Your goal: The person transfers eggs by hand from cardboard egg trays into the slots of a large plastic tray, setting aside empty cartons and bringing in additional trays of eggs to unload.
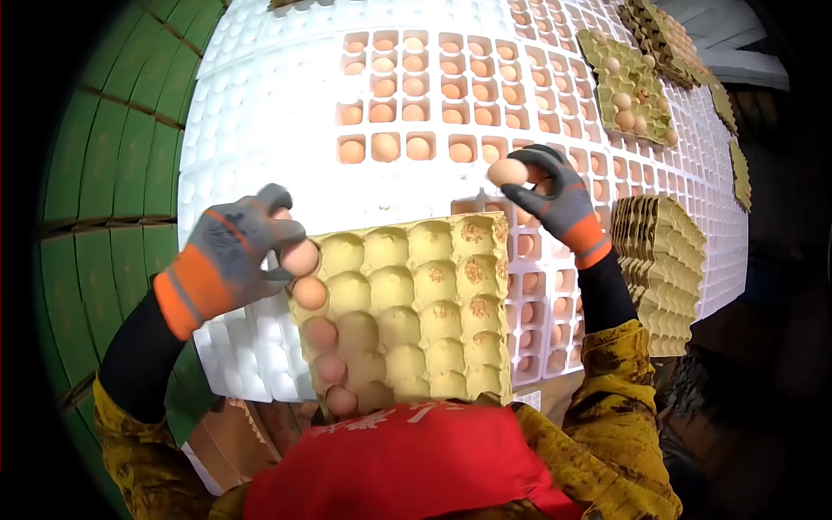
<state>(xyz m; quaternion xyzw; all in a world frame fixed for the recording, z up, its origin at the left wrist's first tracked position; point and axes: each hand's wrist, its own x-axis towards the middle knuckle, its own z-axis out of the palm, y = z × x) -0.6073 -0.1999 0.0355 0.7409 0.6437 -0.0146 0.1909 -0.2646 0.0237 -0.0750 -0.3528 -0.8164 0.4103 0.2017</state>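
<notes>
My left hand (236, 243), in a grey and orange glove, is at the left edge of a yellow pulp egg tray (387, 289). Its fingers curl round a brown egg (299, 257), and part of another shows between them. Just below, an egg (310, 293) sits in the tray's left column, with several more beneath it; the other cups hold no eggs, and some are stained. In my right hand (559, 192), gloved alike, an egg (507, 172) is pinched above the white foam egg trays (433, 178). Something egg-coloured shows behind those fingers.
Brown eggs fill many foam cells, including one egg (386, 147) ahead. A stack of pulp trays (656, 264) stands at right. Farther back lies a pulp tray (607, 56) with several eggs. Green boxes (97, 160) are stacked along the left.
</notes>
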